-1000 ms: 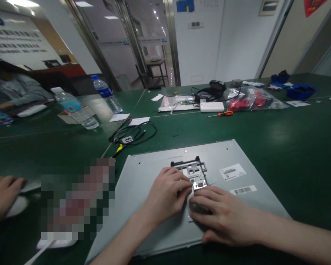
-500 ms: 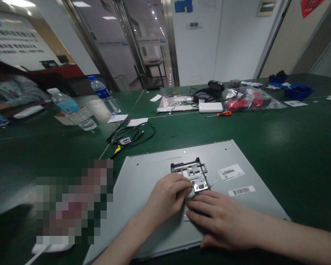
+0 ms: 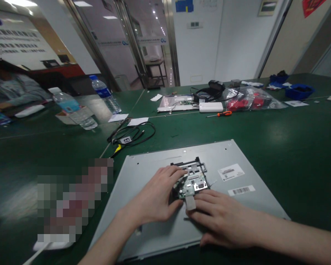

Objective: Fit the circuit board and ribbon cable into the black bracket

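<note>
The left hand [image 3: 160, 193] curls half-open at the circuit board [image 3: 192, 183], grip unclear, while the right hand [image 3: 222, 215] lies flat, seemingly empty, probably steadying the near panel [image 3: 154, 239].

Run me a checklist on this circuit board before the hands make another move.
1. Metal panel lying on the table beneath the board: ok.
2. Left end of the circuit board uncovered: not ok, the left hand curls over it.
3. Right hand near the board: ok, its fingertips are at the grey tab.
4. Board firmly seated: cannot tell, fingers hide part of it.
5. Screwdriver off the panel: ok, it lies beyond the far edge.
6. White-capped bottle closed and away from the panel: ok.
</note>
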Demonstrator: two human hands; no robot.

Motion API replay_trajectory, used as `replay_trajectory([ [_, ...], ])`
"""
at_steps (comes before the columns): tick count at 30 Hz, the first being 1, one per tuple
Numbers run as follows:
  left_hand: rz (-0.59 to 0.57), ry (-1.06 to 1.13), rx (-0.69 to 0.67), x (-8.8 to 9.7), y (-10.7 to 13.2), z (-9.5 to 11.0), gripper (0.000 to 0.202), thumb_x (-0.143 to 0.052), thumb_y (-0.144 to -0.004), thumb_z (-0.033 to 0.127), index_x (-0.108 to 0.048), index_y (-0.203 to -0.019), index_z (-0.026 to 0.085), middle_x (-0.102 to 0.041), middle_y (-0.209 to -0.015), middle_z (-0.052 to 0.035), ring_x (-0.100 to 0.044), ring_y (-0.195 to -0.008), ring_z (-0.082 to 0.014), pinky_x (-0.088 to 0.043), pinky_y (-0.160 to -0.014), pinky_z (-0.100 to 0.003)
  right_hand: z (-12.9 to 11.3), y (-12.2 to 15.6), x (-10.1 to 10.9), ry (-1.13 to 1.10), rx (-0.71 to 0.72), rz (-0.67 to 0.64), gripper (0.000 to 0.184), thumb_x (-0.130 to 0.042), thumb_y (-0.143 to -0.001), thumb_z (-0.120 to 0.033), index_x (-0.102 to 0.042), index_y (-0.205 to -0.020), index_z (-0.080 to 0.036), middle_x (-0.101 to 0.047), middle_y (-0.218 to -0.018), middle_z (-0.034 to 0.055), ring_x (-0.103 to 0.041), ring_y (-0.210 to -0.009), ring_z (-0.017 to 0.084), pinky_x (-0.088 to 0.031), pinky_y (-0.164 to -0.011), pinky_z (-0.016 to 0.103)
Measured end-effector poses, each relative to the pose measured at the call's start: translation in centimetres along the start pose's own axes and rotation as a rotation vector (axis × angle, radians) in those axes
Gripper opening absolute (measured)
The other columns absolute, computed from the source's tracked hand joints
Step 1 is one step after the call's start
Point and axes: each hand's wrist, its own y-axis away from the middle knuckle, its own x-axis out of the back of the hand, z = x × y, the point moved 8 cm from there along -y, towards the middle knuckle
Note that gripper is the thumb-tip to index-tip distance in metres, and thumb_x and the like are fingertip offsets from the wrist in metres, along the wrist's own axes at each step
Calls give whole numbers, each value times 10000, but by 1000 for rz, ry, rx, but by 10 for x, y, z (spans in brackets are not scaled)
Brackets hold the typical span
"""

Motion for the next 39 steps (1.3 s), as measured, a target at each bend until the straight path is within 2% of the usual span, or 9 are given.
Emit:
replay_trajectory([
  [5,-22,-8,14,-3,0,-5,568,-695,-696,180,-557,-1246,215,-591,-1180,-98,-550,-1062,-285,-454,-954,-488,3,0,-2,-10,-42,13,507,-558,-971,-456,-518,-1347,-118,-616,-1250,112,-523,-1156,256,-388,-1053,390],
  [10,-32,4,-12,0,2,-4,553,-668,-677,130,-575,-1215,220,-596,-1140,-88,-545,-1042,-273,-454,-933,-456,3,0,-1,25,-34,0,499,-497,-992,-506,-550,-1313,-127,-594,-1311,115,-477,-1248,269,-377,-1082,399],
  [14,-43,6,-14,-1,4,-5,527,-663,-688,137,-577,-1203,212,-594,-1134,-90,-543,-1046,-273,-452,-928,-450,2,0,-1,70,-15,-24,582,-457,-1001,-536,-466,-1406,-118,-463,-1474,141,-377,-1368,289,-315,-1145,420],
  [17,-50,17,-19,-3,5,-4,524,-665,-687,134,-579,-1197,215,-596,-1136,-88,-545,-1050,-271,-451,-929,-449,4,0,-4,60,-35,-57,560,-436,-1012,-523,-446,-1425,-145,-399,-1525,141,-347,-1398,298,-286,-1163,452],
  [23,-61,32,-13,0,6,-2,521,-719,-713,207,-573,-1214,216,-599,-1176,-90,-540,-1098,-281,-428,-989,-472,5,-3,-2,11,-50,-40,512,-483,-999,-501,-480,-1405,-189,-464,-1467,134,-385,-1366,293,-316,-1138,475],
  [29,43,19,17,8,4,-5,330,-667,-781,241,-597,-1101,208,-638,-1075,-71,-580,-987,-249,-471,-894,-428,7,-4,0,-14,-39,-42,460,-476,-1002,-490,-524,-1368,-216,-450,-1486,118,-379,-1371,291,-314,-1135,495],
  [34,125,9,27,0,-2,-7,67,-571,-869,213,-617,-913,193,-653,-881,-44,-590,-836,-200,-475,-773,-359,6,-4,3,-17,-37,-30,443,-497,-996,-475,-537,-1359,-224,-486,-1454,97,-377,-1364,282,-326,-1129,475],
  [39,183,15,37,-8,-5,-9,71,-543,-891,186,-594,-842,183,-644,-825,-37,-568,-769,-179,-452,-706,-327,4,-5,3,3,-23,-14,435,-468,-1008,-483,-549,-1335,-208,-494,-1445,96,-387,-1350,275,-354,-1110,453],
])
